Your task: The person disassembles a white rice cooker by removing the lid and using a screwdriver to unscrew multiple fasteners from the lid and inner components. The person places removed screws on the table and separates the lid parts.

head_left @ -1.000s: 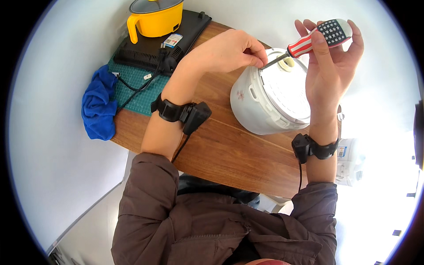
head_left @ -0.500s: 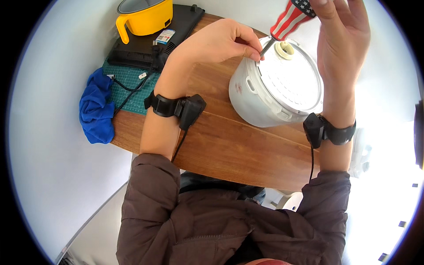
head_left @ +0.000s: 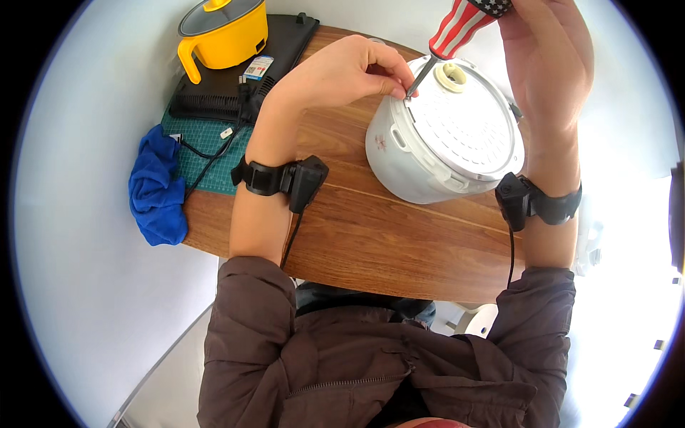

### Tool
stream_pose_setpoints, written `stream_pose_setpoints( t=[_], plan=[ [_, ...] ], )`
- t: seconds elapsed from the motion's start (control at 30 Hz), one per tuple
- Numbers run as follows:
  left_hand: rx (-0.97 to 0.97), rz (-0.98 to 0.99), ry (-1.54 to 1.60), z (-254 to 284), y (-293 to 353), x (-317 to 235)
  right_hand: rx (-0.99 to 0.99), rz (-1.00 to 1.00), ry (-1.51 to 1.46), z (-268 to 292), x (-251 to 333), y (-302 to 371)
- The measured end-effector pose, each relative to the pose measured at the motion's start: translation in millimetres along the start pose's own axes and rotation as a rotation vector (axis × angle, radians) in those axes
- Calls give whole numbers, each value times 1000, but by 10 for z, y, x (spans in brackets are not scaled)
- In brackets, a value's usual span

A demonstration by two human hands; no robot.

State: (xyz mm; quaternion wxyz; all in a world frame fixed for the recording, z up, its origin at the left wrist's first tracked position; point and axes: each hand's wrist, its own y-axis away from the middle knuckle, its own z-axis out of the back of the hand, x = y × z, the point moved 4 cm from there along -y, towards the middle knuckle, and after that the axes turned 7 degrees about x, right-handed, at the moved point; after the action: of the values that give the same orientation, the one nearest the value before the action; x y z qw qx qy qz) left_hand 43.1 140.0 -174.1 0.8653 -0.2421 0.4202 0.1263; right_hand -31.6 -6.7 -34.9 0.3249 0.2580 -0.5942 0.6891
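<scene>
A screwdriver with a stars-and-stripes handle slants down to the rim of a white round appliance. My right hand is closed round the top of the handle, its fingertips partly cut off by the picture's upper edge. Thumb and fingers of my left hand pinch together at the shaft's lower end, by the rim. Whether a screw lies under the tip is too small to tell. The appliance's upper face is a slotted white disc with a cream-coloured round fitting near its far edge.
At the back left, a yellow pot with a handle and lid stands on a black flat appliance. A green cutting mat, a black cable and a blue cloth lie at the left of the wooden table.
The whole view has shifted slightly, bringing the yellow pot's lid into sight. My right hand has come a little lower at the handle. The screwdriver tip stays at the rim beside my left fingers.
</scene>
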Motion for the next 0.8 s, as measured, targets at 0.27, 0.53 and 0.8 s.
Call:
stream_pose_setpoints(
  t=[0.27,0.53,0.8],
  plan=[
    [29,2,7,-24,-10,-14,47,-77,38,34,79,38],
    [38,32,26,-30,-8,-29,268,20,220,-32,119,-19],
    [37,30,47,-34,-8,-42,513,276,72,-87,226,-28]
  ],
)
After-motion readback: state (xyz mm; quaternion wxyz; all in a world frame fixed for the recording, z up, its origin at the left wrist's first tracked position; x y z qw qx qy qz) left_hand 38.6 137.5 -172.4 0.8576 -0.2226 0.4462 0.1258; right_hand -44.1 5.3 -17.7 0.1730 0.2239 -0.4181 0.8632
